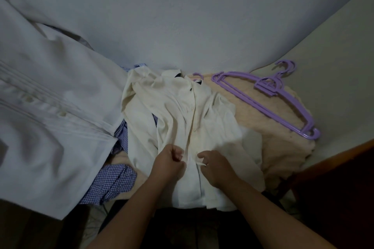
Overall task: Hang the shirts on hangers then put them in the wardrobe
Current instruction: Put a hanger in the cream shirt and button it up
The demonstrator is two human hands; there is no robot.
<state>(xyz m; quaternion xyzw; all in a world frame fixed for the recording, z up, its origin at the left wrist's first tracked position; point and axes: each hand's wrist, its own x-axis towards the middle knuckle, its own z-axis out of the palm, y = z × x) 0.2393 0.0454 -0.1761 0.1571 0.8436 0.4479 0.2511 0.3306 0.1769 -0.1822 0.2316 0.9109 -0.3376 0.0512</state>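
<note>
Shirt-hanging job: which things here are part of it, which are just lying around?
Part of the job:
- cream shirt, pinched at its button strip by left hand and right hand
- purple hangers
- white shirt
- blue checked shirt

Just there:
- beige cloth under everything
- wall

No readable text, labels, brands or numbers anywhere. Nothing legible on cream shirt (182, 111), white shirt (50, 97), checked shirt (109, 182) or purple hangers (269, 95).

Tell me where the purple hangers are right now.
In the head view, the purple hangers lie stacked on the beige cloth at the right, just beyond the cream shirt, near the wall.
</note>
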